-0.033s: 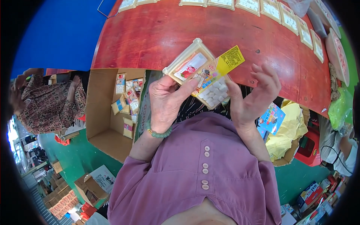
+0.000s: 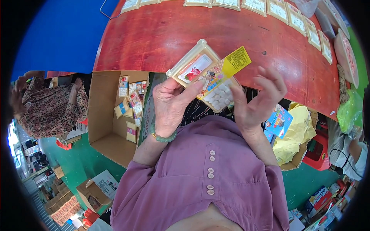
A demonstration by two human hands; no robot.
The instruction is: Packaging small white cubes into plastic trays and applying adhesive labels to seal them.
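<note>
My left hand [image 2: 169, 104] is closed on a clear-lidded plastic box [image 2: 221, 98], which it holds tilted in front of my chest. White lumps, like sweets, show through its lower right part, and a label with a red fruit picture lies at its upper left. Across the box runs a printed yellow card strip [image 2: 237, 61], its upper end sticking out past the edge. The left thumb presses on this strip. My right hand [image 2: 258, 100] is at the box's right side with fingers apart and bent; its thumb lies at the box edge, and whether it touches I cannot tell.
Similar filled boxes [image 2: 278, 9] line the far edge of the red table [image 2: 154, 38]. A cardboard box [image 2: 106, 131] with small packs stands at left. Yellow card sheets [image 2: 295, 134] fill another carton at right, near a red stool [image 2: 318, 150]. Another person [image 2: 54, 106] sits at far left.
My right hand has moved slightly left, its thumb now lying further over the box edge. The box and my left hand have hardly moved.
</note>
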